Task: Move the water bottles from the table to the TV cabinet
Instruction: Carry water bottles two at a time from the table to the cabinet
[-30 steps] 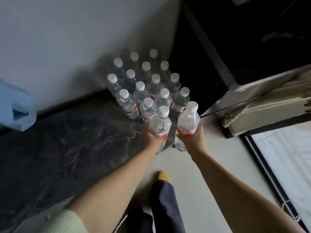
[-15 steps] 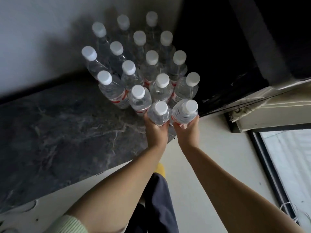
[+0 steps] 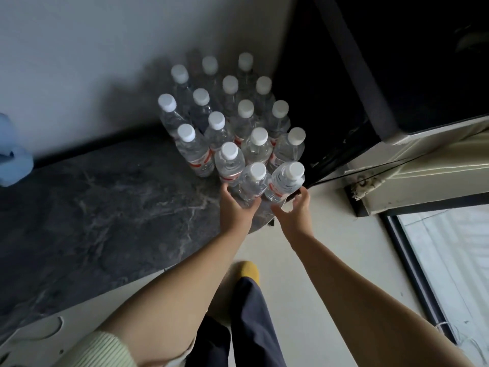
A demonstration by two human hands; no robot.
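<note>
Left hand [image 3: 235, 207] grips the base of a water bottle [image 3: 251, 182] standing at the near corner of the dark marble cabinet top [image 3: 105, 207]. Right hand [image 3: 293, 211] is spread wide, fingers loose, just under a second bottle [image 3: 285, 181] that leans at the cabinet's edge. Both stand at the front of a cluster of capped bottles [image 3: 227, 112] against the wall [image 3: 92, 62].

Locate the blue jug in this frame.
In the head view, the blue jug sits at the far left edge, on the dark marble top by the wall, well left of the bottles.
</note>
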